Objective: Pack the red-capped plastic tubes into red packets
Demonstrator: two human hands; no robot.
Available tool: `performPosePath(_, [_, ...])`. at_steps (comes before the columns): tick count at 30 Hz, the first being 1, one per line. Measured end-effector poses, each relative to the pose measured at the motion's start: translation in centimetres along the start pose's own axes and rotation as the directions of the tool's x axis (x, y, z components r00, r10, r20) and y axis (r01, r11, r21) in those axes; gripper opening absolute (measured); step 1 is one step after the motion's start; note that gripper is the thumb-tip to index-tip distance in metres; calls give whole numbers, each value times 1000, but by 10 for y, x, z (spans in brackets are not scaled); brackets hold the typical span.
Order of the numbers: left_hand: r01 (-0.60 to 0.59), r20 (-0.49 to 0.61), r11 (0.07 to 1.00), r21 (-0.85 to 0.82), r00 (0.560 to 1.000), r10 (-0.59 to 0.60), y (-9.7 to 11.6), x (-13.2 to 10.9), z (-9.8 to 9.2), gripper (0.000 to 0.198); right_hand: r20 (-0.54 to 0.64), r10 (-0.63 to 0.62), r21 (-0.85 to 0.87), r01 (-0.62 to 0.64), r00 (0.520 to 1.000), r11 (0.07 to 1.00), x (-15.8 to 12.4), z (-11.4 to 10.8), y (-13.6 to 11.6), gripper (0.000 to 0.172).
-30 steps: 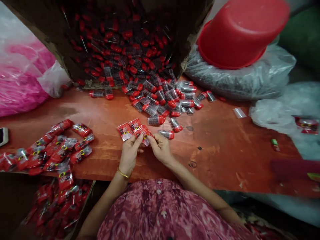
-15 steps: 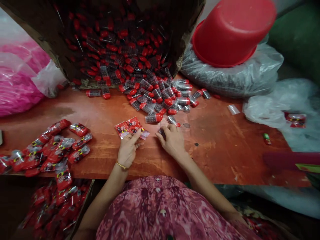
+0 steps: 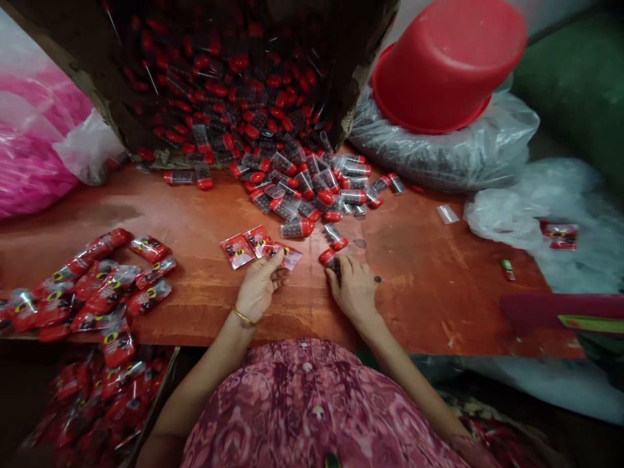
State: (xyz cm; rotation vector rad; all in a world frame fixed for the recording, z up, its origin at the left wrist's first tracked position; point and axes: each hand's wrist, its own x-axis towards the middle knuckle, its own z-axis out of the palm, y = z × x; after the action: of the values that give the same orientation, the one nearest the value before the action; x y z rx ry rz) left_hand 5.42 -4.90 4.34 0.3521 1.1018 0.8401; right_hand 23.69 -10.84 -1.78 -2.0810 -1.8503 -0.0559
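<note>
My left hand [image 3: 259, 289] pinches a small red printed plastic packet [image 3: 291, 256] between thumb and fingers, just above the wooden table. Two more flat red packets [image 3: 236, 251] lie right beside those fingers. On the other side, my right hand [image 3: 355, 291] is closed round a small clear tube with a red cap [image 3: 329, 259], its contents dark; part of it is hidden by the fingers. Just beyond it rests another red-capped tube [image 3: 335, 236]. A loose heap of the same tubes [image 3: 312, 185] spreads out from a tipped cardboard box [image 3: 92, 84].
Filled red packets [image 3: 104, 286] are piled at the left, with more in a box [image 3: 168, 383] below the table edge. A red bucket [image 3: 448, 71] stands upside down on a clear sack [image 3: 439, 159]. Pink-filled bags [image 3: 39, 149] sit at far left.
My left hand has drawn one packet to the right, off the other two. My right hand has shifted right with the tube, whose red cap now shows. The view has moved slightly.
</note>
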Motion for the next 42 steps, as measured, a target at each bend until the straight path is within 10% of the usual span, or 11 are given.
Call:
performPosePath(4, [-3, 1, 1000, -15, 1000, 3, 1, 1, 0, 35, -10, 1, 315, 2, 1000, 949, -1, -7, 7, 35])
performPosePath(11, [-11, 47, 998, 58, 999, 8, -3, 2, 4, 41, 325, 59, 796, -307, 944, 521, -1, -46, -24, 33])
performPosePath(21, [-117, 136, 975, 188, 986, 92, 0, 0, 1, 41, 482, -32, 801, -425, 876, 422, 13, -51, -33, 38])
performPosePath(42, [-170, 238, 970, 176, 963, 126, -3, 7, 3, 32, 407, -59, 838, -346, 912, 422, 13, -43, -35, 35])
